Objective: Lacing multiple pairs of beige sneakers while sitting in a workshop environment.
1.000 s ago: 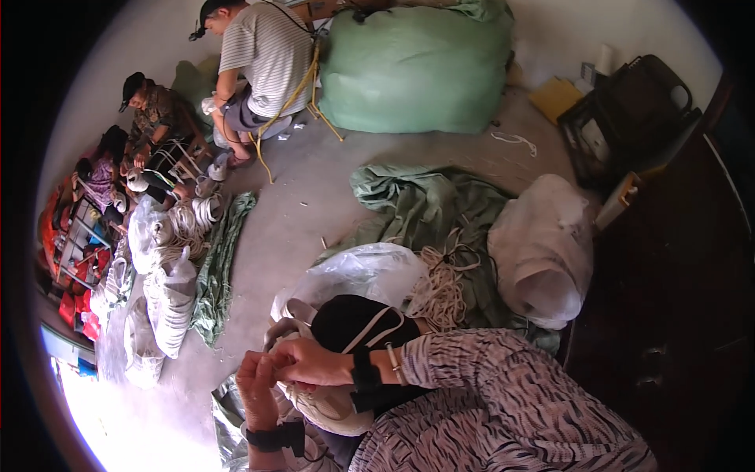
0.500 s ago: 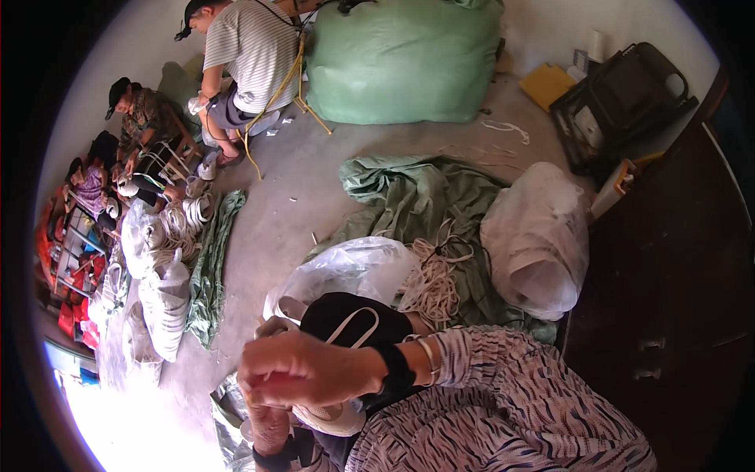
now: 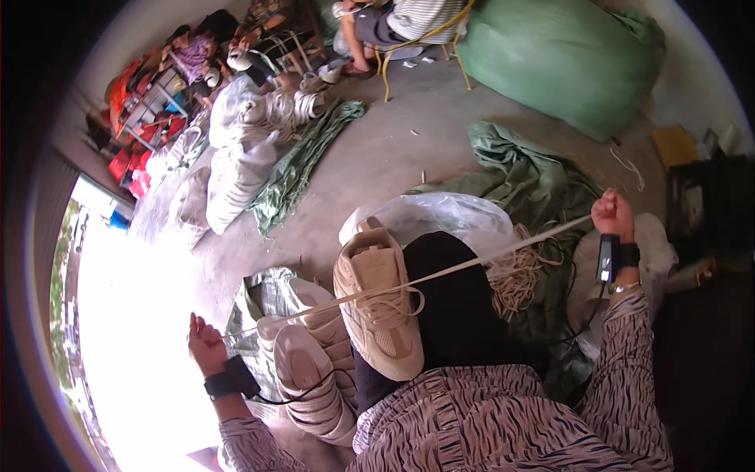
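Observation:
A beige sneaker (image 3: 376, 303) rests on my lap with its toe toward me. Across it runs a long cream shoelace (image 3: 503, 252), pulled nearly straight between my widely spread arms. At the lower left my left hand (image 3: 206, 346) is closed on one end, while my right hand (image 3: 613, 214), a fist raised at the right, grips the other end. A small loop of lace stands out at the sneaker's side by its eyelets. Whether the stretched lace passes through the eyelets, I cannot tell.
Stacked beige shoes (image 3: 311, 385) stand by my left leg. A clear plastic bag (image 3: 448, 216), a heap of loose laces (image 3: 523, 271) and a green tarp (image 3: 543, 177) lie ahead. Bagged shoes (image 3: 240, 177) and seated people are farther off, near a big green sack (image 3: 558, 59).
My hands have gone from close together over the sneaker to far apart, stretching the lace between them. The view has swung left, and the whole sneaker now shows.

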`<move>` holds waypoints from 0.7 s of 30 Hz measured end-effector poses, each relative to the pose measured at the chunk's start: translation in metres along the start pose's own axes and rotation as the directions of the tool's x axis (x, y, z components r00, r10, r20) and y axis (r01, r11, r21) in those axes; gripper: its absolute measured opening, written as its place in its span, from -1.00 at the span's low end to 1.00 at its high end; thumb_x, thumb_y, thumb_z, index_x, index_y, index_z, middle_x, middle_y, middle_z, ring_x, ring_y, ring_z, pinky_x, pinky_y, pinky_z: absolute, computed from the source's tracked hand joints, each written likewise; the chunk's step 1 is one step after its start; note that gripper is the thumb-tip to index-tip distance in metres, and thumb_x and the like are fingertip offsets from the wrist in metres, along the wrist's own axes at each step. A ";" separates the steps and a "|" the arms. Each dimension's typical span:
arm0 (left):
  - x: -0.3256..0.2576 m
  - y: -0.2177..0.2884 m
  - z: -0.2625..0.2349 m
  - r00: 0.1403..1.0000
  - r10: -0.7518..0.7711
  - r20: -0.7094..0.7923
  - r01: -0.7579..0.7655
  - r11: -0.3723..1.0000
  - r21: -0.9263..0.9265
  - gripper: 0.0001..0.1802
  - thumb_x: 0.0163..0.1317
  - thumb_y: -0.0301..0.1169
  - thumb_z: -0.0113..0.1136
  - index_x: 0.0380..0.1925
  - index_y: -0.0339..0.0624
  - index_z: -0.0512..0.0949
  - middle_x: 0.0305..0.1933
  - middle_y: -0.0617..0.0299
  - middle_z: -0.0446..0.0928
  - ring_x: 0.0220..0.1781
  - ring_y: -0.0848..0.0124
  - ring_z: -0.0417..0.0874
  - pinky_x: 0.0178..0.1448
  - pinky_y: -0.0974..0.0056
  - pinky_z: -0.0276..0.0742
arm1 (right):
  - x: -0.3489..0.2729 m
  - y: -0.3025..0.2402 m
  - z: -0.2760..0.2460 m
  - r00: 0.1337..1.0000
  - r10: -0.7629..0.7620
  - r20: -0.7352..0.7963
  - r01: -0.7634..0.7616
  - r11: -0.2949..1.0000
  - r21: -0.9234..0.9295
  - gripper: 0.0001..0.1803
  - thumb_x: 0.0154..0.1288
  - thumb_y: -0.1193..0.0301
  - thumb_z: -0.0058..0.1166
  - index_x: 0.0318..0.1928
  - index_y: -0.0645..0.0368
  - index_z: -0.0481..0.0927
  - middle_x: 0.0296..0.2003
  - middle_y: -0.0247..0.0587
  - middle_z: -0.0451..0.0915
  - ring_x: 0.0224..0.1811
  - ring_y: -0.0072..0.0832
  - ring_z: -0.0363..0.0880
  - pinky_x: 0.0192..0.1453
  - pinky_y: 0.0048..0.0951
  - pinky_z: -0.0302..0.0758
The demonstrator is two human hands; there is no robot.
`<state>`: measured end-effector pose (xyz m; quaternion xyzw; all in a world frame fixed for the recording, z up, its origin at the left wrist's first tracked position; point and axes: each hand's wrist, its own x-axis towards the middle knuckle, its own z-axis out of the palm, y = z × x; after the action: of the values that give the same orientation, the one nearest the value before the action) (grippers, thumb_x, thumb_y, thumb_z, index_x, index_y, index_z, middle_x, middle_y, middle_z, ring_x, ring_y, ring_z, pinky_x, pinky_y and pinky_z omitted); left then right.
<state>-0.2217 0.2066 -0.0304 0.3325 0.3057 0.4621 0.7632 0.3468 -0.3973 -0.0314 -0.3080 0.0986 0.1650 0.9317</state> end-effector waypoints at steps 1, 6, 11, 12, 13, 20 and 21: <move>-0.008 -0.023 0.045 1.000 0.001 -0.010 0.000 0.989 0.148 -0.69 0.38 -0.23 -0.07 -0.10 -0.23 0.50 -0.35 0.34 0.50 -0.65 0.65 0.16 -0.58 0.50 0.14 | 0.001 0.005 -0.007 0.994 0.044 0.096 -0.037 0.996 -0.080 -0.85 0.27 0.46 0.00 -0.48 0.09 0.42 -0.68 -0.50 0.24 -0.68 -0.68 0.16 -0.59 -0.61 0.14; -0.118 -0.101 0.208 0.939 -0.112 0.325 -0.146 0.727 0.671 -0.62 0.35 -0.13 -0.02 -0.41 -0.19 0.59 -0.63 0.49 0.28 -0.63 0.69 0.19 -0.59 0.50 0.05 | -0.086 0.144 0.120 0.917 0.272 0.291 0.072 0.606 -0.792 -0.88 0.34 0.38 -0.08 -0.32 0.14 0.48 -0.37 -0.33 0.59 -0.72 -0.77 0.28 -0.68 -0.70 0.16; -0.130 -0.136 0.220 0.500 -0.016 0.866 -0.865 0.029 0.501 -0.90 0.13 -0.38 0.18 -0.36 -0.04 0.64 -0.50 0.36 0.45 -0.52 0.45 0.41 -0.51 0.33 0.35 | -0.138 0.208 0.154 0.531 0.572 0.625 0.628 0.229 -0.743 -0.86 0.38 0.41 -0.14 -0.22 0.24 0.40 -0.48 -0.28 0.58 -0.70 -0.56 0.49 -0.63 -0.55 0.39; -0.132 -0.133 0.222 0.495 -0.017 0.869 -0.868 0.031 0.495 -0.90 0.13 -0.38 0.18 -0.36 -0.04 0.64 -0.50 0.36 0.45 -0.52 0.45 0.41 -0.51 0.33 0.35 | -0.138 0.212 0.152 0.498 0.560 0.662 0.679 0.224 -0.699 -0.85 0.38 0.40 -0.14 -0.22 0.24 0.40 -0.49 -0.28 0.57 -0.72 -0.56 0.48 -0.64 -0.55 0.38; -0.134 -0.125 0.224 0.420 -0.060 0.906 -0.904 -0.110 0.412 -0.77 -0.02 -0.48 0.20 -0.30 0.03 0.64 -0.45 0.35 0.45 -0.47 0.40 0.42 -0.46 0.33 0.40 | -0.137 0.210 0.153 0.502 0.556 0.663 0.678 0.223 -0.700 -0.85 0.38 0.40 -0.14 -0.22 0.24 0.40 -0.49 -0.28 0.57 -0.72 -0.56 0.48 -0.64 -0.55 0.38; -0.112 -0.115 0.230 0.150 -0.178 0.973 -0.948 -0.304 0.091 -0.61 -0.20 -0.52 0.19 -0.27 0.11 0.63 -0.31 0.45 0.51 -0.40 0.40 0.43 -0.42 0.32 0.45 | -0.116 0.213 0.154 0.614 0.709 0.347 0.205 0.281 -0.937 -0.81 0.39 0.36 -0.15 -0.25 0.23 0.45 -0.55 -0.23 0.58 -0.80 -0.60 0.38 -0.75 -0.61 0.30; -0.108 -0.118 0.238 0.092 -0.207 0.974 -0.962 -0.271 0.034 -0.62 -0.19 -0.50 0.17 -0.27 0.11 0.62 -0.28 0.47 0.52 -0.40 0.40 0.44 -0.44 0.32 0.45 | -0.113 0.210 0.151 0.627 0.699 0.344 0.200 0.283 -0.938 -0.81 0.38 0.36 -0.14 -0.25 0.23 0.45 -0.56 -0.23 0.58 -0.81 -0.60 0.38 -0.75 -0.60 0.29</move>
<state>-0.0201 0.0132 0.0339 0.9730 -0.1074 0.2043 0.0017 0.1770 -0.1751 0.0064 -0.6650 -0.3367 0.4592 0.4833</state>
